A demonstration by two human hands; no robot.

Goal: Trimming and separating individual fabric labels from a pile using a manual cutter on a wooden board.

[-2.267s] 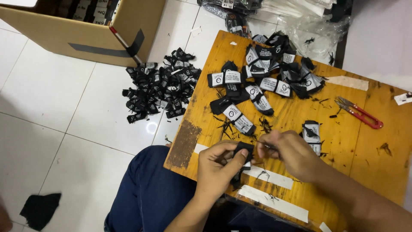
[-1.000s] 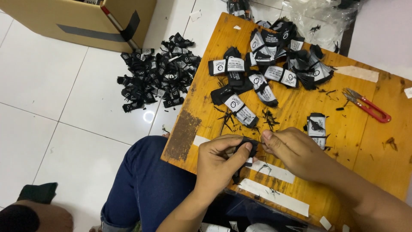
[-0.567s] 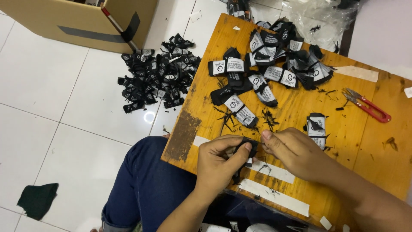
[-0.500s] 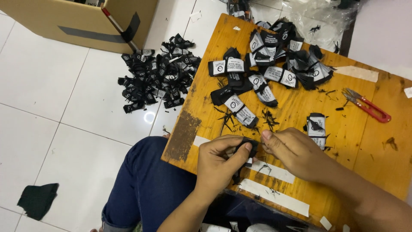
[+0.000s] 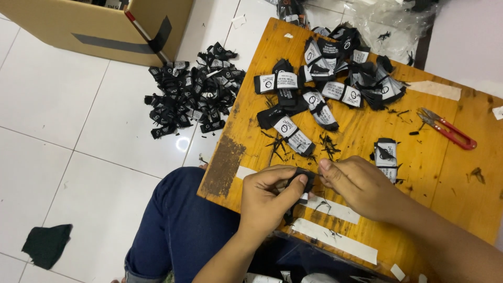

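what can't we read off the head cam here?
- Black label piece: mostly covered by the left hand and right hand; its shape is unclear.
- Cardboard box: cut off by the top edge, contents unseen.
- Clear plastic bag: cut off at the top.
- Red snips: blades too small to judge.

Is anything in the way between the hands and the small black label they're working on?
Nothing visible. The left hand already pinches the small black fabric label, and the right hand touches it at the fingertips.

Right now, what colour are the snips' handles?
Red, on the snips lying on the table; head view.
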